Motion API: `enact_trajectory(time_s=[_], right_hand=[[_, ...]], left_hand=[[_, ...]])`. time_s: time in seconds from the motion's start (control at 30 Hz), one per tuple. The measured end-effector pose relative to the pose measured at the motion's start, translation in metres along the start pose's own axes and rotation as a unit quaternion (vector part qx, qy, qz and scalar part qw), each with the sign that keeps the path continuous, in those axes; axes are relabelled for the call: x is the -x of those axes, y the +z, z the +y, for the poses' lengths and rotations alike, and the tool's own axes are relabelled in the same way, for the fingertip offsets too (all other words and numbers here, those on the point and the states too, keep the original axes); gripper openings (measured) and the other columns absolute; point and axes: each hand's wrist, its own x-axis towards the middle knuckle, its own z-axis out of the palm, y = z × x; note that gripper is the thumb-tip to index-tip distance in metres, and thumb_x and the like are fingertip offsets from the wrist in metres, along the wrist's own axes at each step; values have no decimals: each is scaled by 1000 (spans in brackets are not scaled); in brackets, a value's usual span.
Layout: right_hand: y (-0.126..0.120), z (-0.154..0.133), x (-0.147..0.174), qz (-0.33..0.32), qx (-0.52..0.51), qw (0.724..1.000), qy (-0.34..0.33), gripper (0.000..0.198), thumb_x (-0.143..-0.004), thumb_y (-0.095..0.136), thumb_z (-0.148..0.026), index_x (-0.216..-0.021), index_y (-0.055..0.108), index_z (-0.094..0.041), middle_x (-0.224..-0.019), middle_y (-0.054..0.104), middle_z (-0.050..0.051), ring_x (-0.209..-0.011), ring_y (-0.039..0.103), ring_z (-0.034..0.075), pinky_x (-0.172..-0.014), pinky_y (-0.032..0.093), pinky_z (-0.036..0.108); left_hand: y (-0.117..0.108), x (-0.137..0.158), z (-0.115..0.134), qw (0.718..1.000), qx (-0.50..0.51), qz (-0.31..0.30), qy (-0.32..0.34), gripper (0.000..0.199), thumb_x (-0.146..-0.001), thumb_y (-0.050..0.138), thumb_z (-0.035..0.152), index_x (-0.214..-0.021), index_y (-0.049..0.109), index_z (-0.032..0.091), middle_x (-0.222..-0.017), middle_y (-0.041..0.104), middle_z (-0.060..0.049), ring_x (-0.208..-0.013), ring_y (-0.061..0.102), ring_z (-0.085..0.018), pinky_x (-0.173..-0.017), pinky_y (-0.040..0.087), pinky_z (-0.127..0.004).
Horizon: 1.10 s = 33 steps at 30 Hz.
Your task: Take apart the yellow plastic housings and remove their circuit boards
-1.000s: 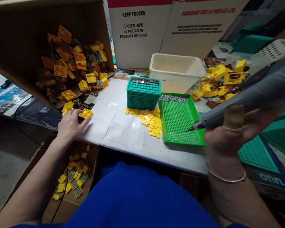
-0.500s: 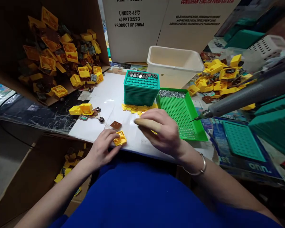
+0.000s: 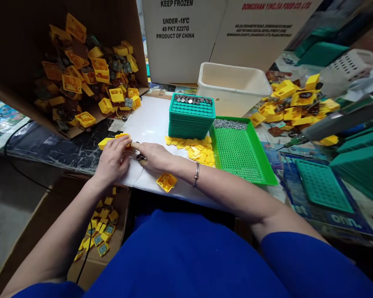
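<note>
My left hand (image 3: 113,160) is closed over a yellow plastic housing (image 3: 105,143) at the left of the white work board; its fingers cover most of the part. Beside it, my right hand (image 3: 155,156) reaches across with thumb and fingers closed around a dark round part (image 3: 140,157). The tips of both hands nearly meet, and what lies between them is mostly hidden. Below my right wrist, an open yellow case half (image 3: 167,182) lies by itself on the white board (image 3: 147,180), hollow side up.
Stacked teal trays (image 3: 192,120) bear small metal discs, with flat yellow pieces (image 3: 201,152) in front. Right of them are a green perforated tray (image 3: 240,153), a translucent bin (image 3: 233,99) and a hanging screwdriver (image 3: 326,126). Cartons of yellow parts (image 3: 85,119) stand left and below.
My left hand has let go of the yellow case half and moved left onto the housing there. My right hand has swung left across the board to join it. The view has shifted slightly.
</note>
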Motion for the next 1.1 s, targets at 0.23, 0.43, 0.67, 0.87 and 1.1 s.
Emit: enact_trajectory(time_s=[0.23, 0.43, 0.67, 0.87, 1.1], right_hand=[[-1, 9, 4, 17, -72, 997, 36, 52, -89, 54, -23, -140, 46, -20, -110, 70, 9, -99, 64, 23, -84, 50, 33], [7, 6, -7, 46, -99, 994, 13, 54, -87, 55, -20, -140, 45, -19, -124, 65, 12, -107, 63, 25, -90, 49, 36], [5, 12, -7, 92, -235, 965, 70, 54, -79, 59, -11, -132, 56, -19, -90, 69, 0, -86, 62, 13, -82, 47, 24], [-4, 12, 2, 41, -414, 900, 131, 32, -80, 68, -23, -112, 66, -18, -65, 57, -8, -48, 47, 6, -51, 39, 19], [-6, 11, 14, 99, -302, 937, 142, 25, -86, 67, -39, -82, 71, -15, -57, 57, -4, -54, 49, 8, -57, 34, 21]], left_hand=[[10, -3, -4, 999, -51, 5, -10, 18, -87, 52, 23, -97, 67, 22, -122, 64, -13, -112, 58, -30, -97, 45, -48], [10, -4, -1, 999, -41, 19, -29, 17, -88, 54, 31, -88, 68, 22, -119, 65, -12, -107, 59, -29, -96, 47, -45], [8, -4, 3, 998, -22, 26, -47, 18, -88, 54, 35, -84, 68, 24, -114, 66, -9, -105, 61, -27, -95, 47, -42], [11, -5, 7, 998, -18, 49, -36, 21, -90, 51, 35, -83, 67, 22, -112, 68, -10, -103, 64, -25, -93, 50, -39], [14, -2, 6, 995, -71, 69, 17, 23, -91, 52, 33, -84, 70, 20, -110, 71, -12, -98, 68, -26, -85, 53, -38]])
